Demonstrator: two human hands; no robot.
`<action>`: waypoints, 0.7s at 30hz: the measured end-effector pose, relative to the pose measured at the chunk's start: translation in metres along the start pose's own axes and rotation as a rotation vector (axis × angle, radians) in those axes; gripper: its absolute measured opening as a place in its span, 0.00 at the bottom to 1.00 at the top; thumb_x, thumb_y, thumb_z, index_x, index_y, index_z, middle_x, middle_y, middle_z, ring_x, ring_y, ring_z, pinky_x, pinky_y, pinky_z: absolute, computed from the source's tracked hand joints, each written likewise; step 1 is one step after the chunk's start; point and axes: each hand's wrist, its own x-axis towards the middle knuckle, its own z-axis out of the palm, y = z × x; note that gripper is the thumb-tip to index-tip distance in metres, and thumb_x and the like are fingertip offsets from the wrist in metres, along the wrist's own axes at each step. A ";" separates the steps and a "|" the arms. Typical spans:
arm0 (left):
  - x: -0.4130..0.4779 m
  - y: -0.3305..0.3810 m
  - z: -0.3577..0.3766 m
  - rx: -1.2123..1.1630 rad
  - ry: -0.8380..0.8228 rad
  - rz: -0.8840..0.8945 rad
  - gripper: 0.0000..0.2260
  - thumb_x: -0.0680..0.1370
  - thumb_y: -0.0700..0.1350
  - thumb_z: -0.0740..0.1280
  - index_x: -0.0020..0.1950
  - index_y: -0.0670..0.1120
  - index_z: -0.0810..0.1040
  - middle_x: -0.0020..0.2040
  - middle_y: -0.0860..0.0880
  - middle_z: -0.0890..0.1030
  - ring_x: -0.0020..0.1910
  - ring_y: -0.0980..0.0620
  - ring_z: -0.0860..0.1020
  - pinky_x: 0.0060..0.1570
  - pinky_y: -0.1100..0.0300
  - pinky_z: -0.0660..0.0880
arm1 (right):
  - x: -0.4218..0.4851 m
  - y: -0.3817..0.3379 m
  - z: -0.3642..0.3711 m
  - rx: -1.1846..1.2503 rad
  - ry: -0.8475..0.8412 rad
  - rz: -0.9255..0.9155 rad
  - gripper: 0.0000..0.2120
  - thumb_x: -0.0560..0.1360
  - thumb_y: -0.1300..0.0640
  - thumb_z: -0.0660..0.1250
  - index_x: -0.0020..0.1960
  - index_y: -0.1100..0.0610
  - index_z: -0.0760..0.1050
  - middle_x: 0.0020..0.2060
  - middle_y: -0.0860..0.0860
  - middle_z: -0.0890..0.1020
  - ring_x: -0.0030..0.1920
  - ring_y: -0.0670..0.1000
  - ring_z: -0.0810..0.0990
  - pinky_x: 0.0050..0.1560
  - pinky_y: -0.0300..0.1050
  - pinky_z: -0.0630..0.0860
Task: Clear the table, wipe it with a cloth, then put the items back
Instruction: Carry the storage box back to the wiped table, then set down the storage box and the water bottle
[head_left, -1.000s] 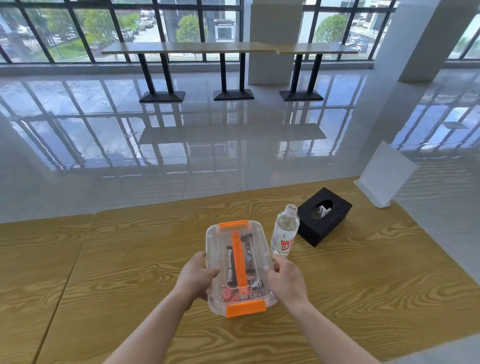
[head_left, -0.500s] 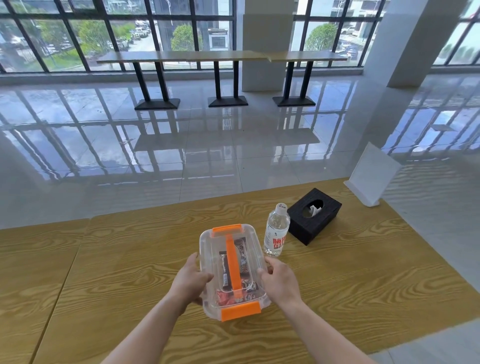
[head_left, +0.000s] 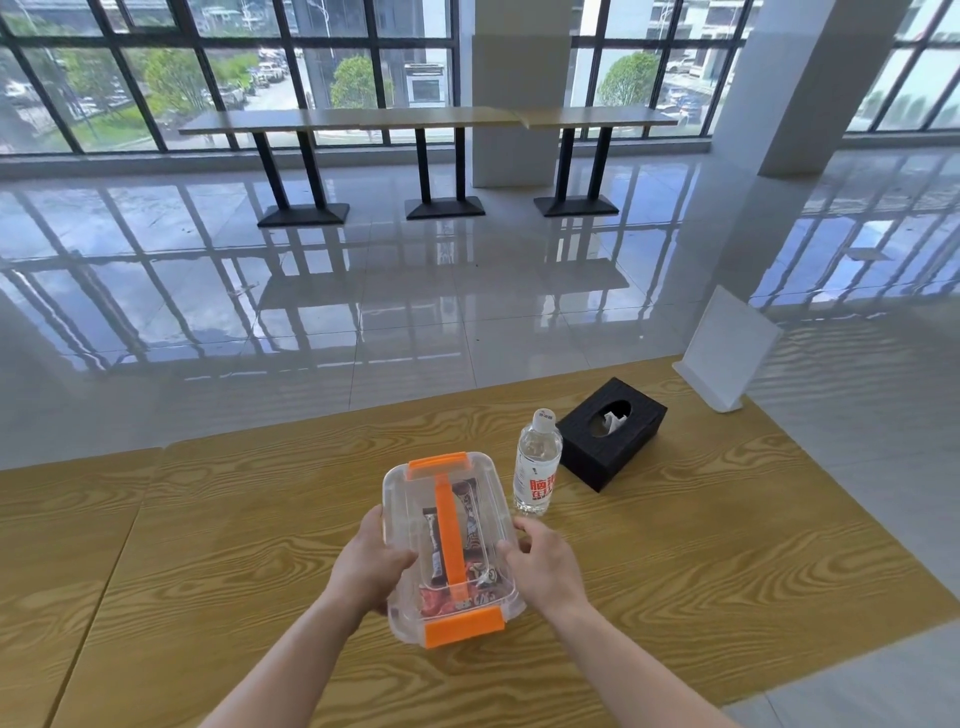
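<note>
A clear plastic box (head_left: 451, 545) with an orange handle and orange clasps sits on the wooden table (head_left: 208, 545), snack packets visible inside. My left hand (head_left: 371, 564) grips its left side and my right hand (head_left: 545, 566) grips its right side. A clear water bottle (head_left: 536, 462) with a red label stands upright just right of the box. Behind the bottle lies a black tissue box (head_left: 613, 434) with a tissue poking out. A white sign stand (head_left: 724, 358) stands at the table's far right corner.
The table's far edge runs just beyond the tissue box, and its right edge slants down past the sign stand. A seam splits the tabletop on the left. Glossy tiled floor and long high tables (head_left: 426, 122) by the windows lie beyond.
The view has tilted up slightly and shifted. Both hands stay on the box, which has barely moved on the table.
</note>
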 end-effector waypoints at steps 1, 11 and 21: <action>0.000 0.000 0.000 -0.010 0.000 -0.002 0.31 0.76 0.42 0.68 0.75 0.57 0.61 0.52 0.48 0.82 0.42 0.47 0.84 0.29 0.54 0.79 | 0.000 0.000 0.000 0.006 -0.002 0.004 0.14 0.81 0.51 0.66 0.66 0.49 0.75 0.44 0.41 0.82 0.44 0.44 0.82 0.47 0.44 0.82; 0.006 0.013 0.011 0.249 0.194 0.172 0.31 0.76 0.49 0.67 0.78 0.55 0.61 0.62 0.47 0.70 0.56 0.48 0.73 0.52 0.55 0.71 | 0.009 0.008 -0.018 0.054 0.005 0.067 0.20 0.80 0.49 0.67 0.69 0.55 0.74 0.50 0.43 0.80 0.52 0.46 0.80 0.54 0.44 0.79; 0.011 0.034 0.039 0.532 0.285 0.331 0.22 0.78 0.55 0.63 0.71 0.57 0.67 0.72 0.50 0.68 0.69 0.46 0.69 0.59 0.48 0.75 | 0.043 0.022 -0.072 0.091 0.169 0.007 0.26 0.76 0.56 0.73 0.72 0.56 0.71 0.54 0.47 0.81 0.51 0.44 0.79 0.49 0.38 0.78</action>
